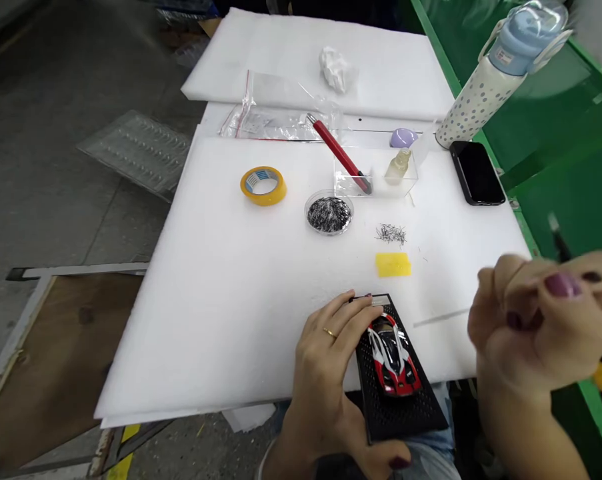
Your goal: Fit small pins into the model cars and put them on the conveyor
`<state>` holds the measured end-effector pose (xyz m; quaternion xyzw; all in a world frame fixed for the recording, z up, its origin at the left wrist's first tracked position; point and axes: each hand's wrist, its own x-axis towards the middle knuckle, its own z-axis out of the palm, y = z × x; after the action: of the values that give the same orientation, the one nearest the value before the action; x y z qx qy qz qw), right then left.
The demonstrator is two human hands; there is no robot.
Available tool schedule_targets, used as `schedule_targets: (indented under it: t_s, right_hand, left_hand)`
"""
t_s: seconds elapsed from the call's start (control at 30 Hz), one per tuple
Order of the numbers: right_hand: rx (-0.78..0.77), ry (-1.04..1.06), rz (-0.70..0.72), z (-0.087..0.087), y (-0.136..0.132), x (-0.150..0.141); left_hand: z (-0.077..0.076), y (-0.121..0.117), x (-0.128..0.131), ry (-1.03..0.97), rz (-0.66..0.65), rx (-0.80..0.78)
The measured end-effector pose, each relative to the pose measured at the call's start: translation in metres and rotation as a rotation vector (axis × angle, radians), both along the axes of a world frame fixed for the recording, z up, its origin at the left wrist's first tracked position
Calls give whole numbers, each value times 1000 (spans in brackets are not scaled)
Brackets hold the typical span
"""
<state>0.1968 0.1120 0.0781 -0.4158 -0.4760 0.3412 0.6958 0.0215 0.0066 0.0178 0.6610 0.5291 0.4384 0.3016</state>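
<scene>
A small red, white and black model car [395, 355] sits on a black textured base [395, 407] at the near edge of the white foam sheet [231, 267]. My left hand [333, 360] rests against the base's left side, fingers touching its far corner and the car's nose. My right hand [535, 320], blurred, is raised to the right of the car with fingers closed around a thin tool; a slender pale tip [441, 318] points left from it. A yellow pad [393, 265] and a small pile of tiny pins [391, 234] lie just beyond the car.
A round dish of dark pins [329, 214], a yellow tape roll [263, 185], a red-handled tool [338, 155] leaning in a clear box [375, 175], a small bottle [397, 167], a black phone [477, 173] and a dotted water bottle [501, 70] stand further back. Green surface lies to the right.
</scene>
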Motion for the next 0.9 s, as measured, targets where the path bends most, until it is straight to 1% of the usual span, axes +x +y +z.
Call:
schedule_targets:
  t_s: [0.03,0.1,0.17,0.27,0.4,0.57,0.77,0.9]
  right_hand:
    - [-31,83,-3,-6,-13,-2]
    - [-123,197,-14,-18,-29,-7]
    - [-179,271,-36,-26,-34,-11]
    - [-202,309,-59,-34,-32,-15]
    - [-193,299,-56,-35,-32,-16]
    - [-186,276,-50,-36,-35,-15]
    - [-195,241,-41,-35,-36,-12]
    - [-212,226,-58,-33,-35,-15]
  left_hand:
    - [0,0,0,-1,1,-4]
    - [-2,2,1,4,12,-5]
    - [-4,3,2,10,31,-2]
    - [-6,3,2,17,28,-2]
    - [-8,2,2,15,22,-18]
    - [-10,3,0,30,12,17]
    - [-7,3,1,61,14,-10]
    - [-5,4,1,80,21,-20]
